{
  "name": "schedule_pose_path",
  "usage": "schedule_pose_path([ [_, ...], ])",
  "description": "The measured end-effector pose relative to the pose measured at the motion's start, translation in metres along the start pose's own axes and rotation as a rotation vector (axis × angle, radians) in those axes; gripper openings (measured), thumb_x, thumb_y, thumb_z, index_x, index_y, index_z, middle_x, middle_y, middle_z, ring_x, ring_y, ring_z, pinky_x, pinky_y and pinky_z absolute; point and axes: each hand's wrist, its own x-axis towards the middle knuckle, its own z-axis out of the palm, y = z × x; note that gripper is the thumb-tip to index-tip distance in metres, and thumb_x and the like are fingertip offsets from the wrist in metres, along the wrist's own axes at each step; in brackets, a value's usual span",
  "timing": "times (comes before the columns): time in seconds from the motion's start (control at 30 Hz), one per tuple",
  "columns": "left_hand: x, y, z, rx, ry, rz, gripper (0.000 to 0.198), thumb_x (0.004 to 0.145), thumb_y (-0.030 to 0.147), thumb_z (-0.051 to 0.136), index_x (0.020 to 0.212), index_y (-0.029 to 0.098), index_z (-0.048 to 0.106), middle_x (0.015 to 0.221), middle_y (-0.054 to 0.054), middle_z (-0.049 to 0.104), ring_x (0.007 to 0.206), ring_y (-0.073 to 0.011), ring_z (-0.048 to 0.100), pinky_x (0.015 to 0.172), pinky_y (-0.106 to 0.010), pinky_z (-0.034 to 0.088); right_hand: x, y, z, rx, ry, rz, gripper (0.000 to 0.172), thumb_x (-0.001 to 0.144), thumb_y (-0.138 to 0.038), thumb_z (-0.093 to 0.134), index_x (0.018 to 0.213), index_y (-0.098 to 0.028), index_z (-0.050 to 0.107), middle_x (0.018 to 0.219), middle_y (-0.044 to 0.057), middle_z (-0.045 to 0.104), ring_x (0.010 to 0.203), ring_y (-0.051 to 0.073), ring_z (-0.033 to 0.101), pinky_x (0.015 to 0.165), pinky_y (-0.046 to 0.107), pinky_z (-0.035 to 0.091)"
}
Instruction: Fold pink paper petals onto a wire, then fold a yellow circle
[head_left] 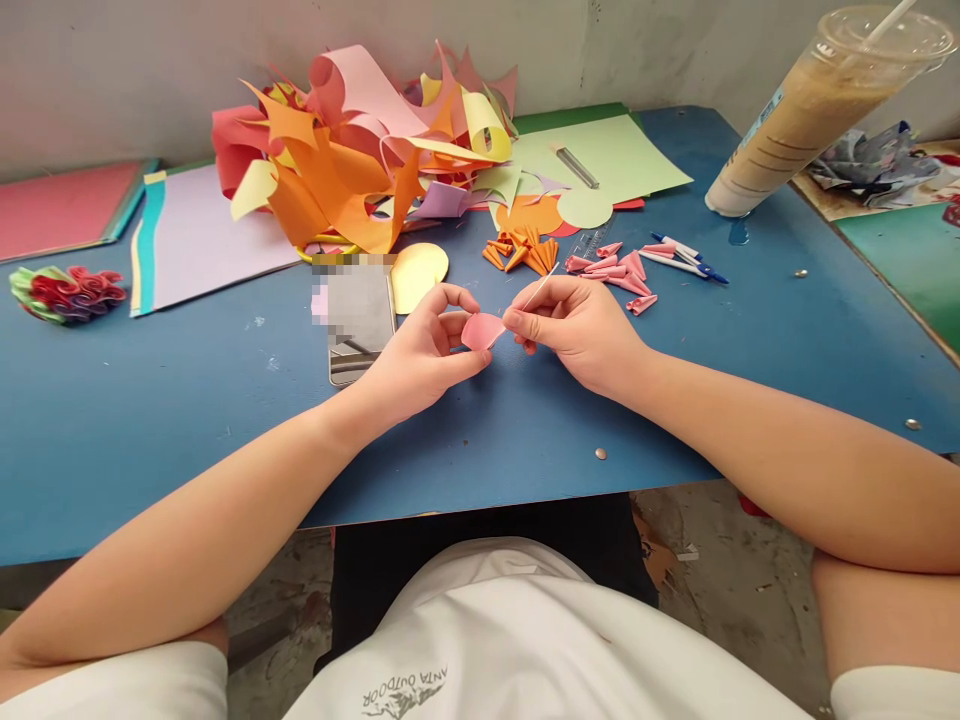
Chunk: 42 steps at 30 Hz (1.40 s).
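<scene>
A small pink paper piece (482,331), curled at its right edge, is held between both hands above the blue table. My left hand (431,350) curves around its left side, with the thumb at its lower edge and the fingers behind and above. My right hand (581,325) pinches a thin white stick (541,288) between thumb and forefinger. Those same fingertips meet the paper's right edge. Just beyond the right hand lie several rolled pink paper cones (611,268) and a heap of orange paper cones (525,250).
Paper scraps (337,160) pile up at the back. A phone (361,310) and yellow paper circles (420,278) lie beside my left hand. Pens (686,258) are at right, near a tall drink cup (810,115). A quilled paper flower (67,293) sits far left.
</scene>
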Motion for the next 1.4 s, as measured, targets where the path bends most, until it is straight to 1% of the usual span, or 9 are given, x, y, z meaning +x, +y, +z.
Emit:
schedule_pose_path([
  [0.17, 0.000, -0.004, 0.001, 0.015, -0.115, 0.085, 0.039, 0.086, 0.024, 0.081, 0.108, 0.026, 0.049, 0.087, 0.003, 0.068, 0.080, -0.0107, 0.066, 0.074, -0.024, 0.053, 0.000, 0.000, 0.001, 0.042, -0.041, 0.010, 0.058, 0.054, -0.062, 0.100, 0.071, -0.019, 0.065, 0.073, -0.001, 0.068, 0.063, 0.012, 0.060, 0.057, 0.027, 0.052],
  [0.3, -0.001, -0.006, 0.001, -0.024, -0.160, 0.089, 0.038, 0.088, 0.019, 0.080, 0.105, 0.025, 0.047, 0.087, 0.004, 0.068, 0.083, -0.0102, 0.066, 0.074, -0.022, 0.052, -0.002, -0.003, 0.003, 0.057, -0.043, 0.038, 0.058, 0.051, -0.061, 0.101, 0.068, -0.018, 0.065, 0.073, 0.000, 0.070, 0.061, 0.012, 0.061, 0.058, 0.028, 0.054],
  [0.5, -0.001, -0.007, 0.004, -0.029, -0.112, 0.065, 0.043, 0.085, 0.022, 0.083, 0.103, 0.025, 0.044, 0.092, 0.002, 0.068, 0.083, -0.0109, 0.066, 0.068, -0.022, 0.050, -0.003, -0.006, 0.004, 0.022, 0.022, 0.057, 0.054, 0.054, -0.055, 0.102, 0.068, -0.018, 0.066, 0.066, 0.000, 0.070, 0.056, 0.012, 0.063, 0.057, 0.027, 0.055],
  [0.67, -0.002, -0.003, 0.007, -0.013, -0.028, 0.084, 0.036, 0.086, 0.026, 0.079, 0.097, 0.023, 0.045, 0.085, 0.003, 0.064, 0.073, -0.0105, 0.065, 0.069, -0.026, 0.053, -0.003, -0.006, 0.004, -0.003, -0.021, 0.112, 0.055, 0.055, -0.056, 0.102, 0.070, -0.017, 0.066, 0.065, 0.002, 0.073, 0.059, 0.014, 0.068, 0.058, 0.026, 0.057],
  [0.87, -0.004, -0.004, 0.006, 0.062, -0.026, 0.088, 0.033, 0.080, 0.013, 0.073, 0.098, 0.023, 0.047, 0.091, 0.003, 0.064, 0.075, -0.0098, 0.067, 0.071, -0.025, 0.055, -0.005, -0.010, 0.007, -0.021, -0.052, 0.115, 0.055, 0.058, -0.057, 0.101, 0.071, -0.018, 0.065, 0.062, 0.000, 0.070, 0.056, 0.013, 0.066, 0.055, 0.027, 0.058],
  [1.0, -0.003, -0.006, 0.005, 0.101, -0.074, 0.091, 0.031, 0.080, 0.011, 0.068, 0.103, 0.022, 0.051, 0.090, 0.002, 0.067, 0.077, -0.0112, 0.069, 0.073, -0.026, 0.056, -0.007, -0.012, 0.008, -0.038, -0.084, 0.079, 0.054, 0.060, -0.056, 0.100, 0.072, -0.017, 0.064, 0.063, 0.000, 0.070, 0.052, 0.013, 0.065, 0.052, 0.027, 0.056],
  [1.13, -0.004, -0.003, 0.005, 0.149, -0.049, 0.061, 0.024, 0.086, 0.020, 0.072, 0.102, 0.022, 0.055, 0.084, 0.002, 0.067, 0.076, -0.0122, 0.068, 0.074, -0.027, 0.057, -0.007, -0.010, 0.005, -0.083, -0.060, 0.018, 0.052, 0.063, -0.056, 0.099, 0.073, -0.018, 0.065, 0.061, -0.001, 0.069, 0.052, 0.013, 0.063, 0.051, 0.027, 0.055],
  [1.27, -0.005, 0.005, 0.004, 0.261, 0.010, -0.050, 0.021, 0.090, 0.034, 0.075, 0.092, 0.018, 0.061, 0.079, 0.001, 0.065, 0.072, -0.0124, 0.067, 0.067, -0.026, 0.056, -0.005, -0.010, 0.002, -0.113, -0.033, -0.009, 0.050, 0.064, -0.055, 0.099, 0.073, -0.019, 0.066, 0.060, -0.001, 0.067, 0.051, 0.013, 0.062, 0.051, 0.027, 0.053],
  [1.4, -0.003, 0.008, 0.003, 0.256, 0.053, -0.114, 0.022, 0.090, 0.036, 0.074, 0.087, 0.016, 0.064, 0.074, 0.000, 0.066, 0.068, -0.0115, 0.066, 0.068, -0.025, 0.056, -0.005, -0.013, 0.001, -0.064, 0.003, -0.044, 0.049, 0.059, -0.054, 0.101, 0.071, -0.018, 0.070, 0.064, -0.001, 0.067, 0.055, 0.013, 0.061, 0.051, 0.027, 0.051],
])
